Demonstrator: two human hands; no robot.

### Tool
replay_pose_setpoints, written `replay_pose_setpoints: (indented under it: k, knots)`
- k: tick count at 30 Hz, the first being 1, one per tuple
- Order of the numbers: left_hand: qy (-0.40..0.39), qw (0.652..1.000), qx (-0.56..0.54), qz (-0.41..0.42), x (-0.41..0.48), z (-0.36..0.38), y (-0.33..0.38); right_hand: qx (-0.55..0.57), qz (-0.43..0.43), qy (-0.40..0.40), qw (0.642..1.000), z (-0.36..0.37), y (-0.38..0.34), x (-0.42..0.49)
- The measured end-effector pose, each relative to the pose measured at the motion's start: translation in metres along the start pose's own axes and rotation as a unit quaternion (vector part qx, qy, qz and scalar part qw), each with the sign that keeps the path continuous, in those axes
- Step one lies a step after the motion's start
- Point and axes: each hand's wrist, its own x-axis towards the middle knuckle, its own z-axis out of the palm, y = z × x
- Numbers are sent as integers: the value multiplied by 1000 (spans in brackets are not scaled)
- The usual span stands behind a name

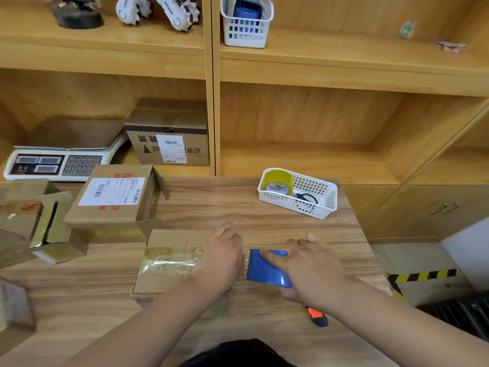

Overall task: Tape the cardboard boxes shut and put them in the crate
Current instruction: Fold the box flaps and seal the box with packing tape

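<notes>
A small flat cardboard box [169,260] lies on the wooden table [238,207] in front of me, with a strip of clear tape across its top. My left hand [222,258] rests on the box's right end, fingers curled over its edge and the tape. My right hand [312,271] grips a blue tape dispenser [267,268] just right of the box, forefinger laid along its top. A short stretch of tape runs from the dispenser's toothed blade to the box. No crate is in view.
A bigger labelled box [113,197] with an open flap and several opened boxes [50,229] crowd the table's left. A white basket [299,193] holds a tape roll and scissors. An orange knife [317,316] lies under my right wrist. A scale [53,162] sits behind.
</notes>
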Motion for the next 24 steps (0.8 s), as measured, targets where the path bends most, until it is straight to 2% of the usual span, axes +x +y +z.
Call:
replay_pose_setpoints:
  k: [4,8,13,16,18,24]
  knots:
    - [40,999,-7,8,11,-11,8,-12,21,13,1000,-5,-5,8]
    - [7,999,-6,-50,21,-11,6,-26,38,12,999,-9,-4,19]
    - [42,998,40,-21,25,-11,8,-38,27,10,999,-12,-3,30]
    - [27,998,44,-31,24,-8,9,-41,14,13,999,-11,-1,34]
    - [46,997,51,-33,25,-5,9,-42,6,15,999,-11,1,35]
    - [48,998,21,-39,29,-2,13,-23,-9,21,999,-11,7,40]
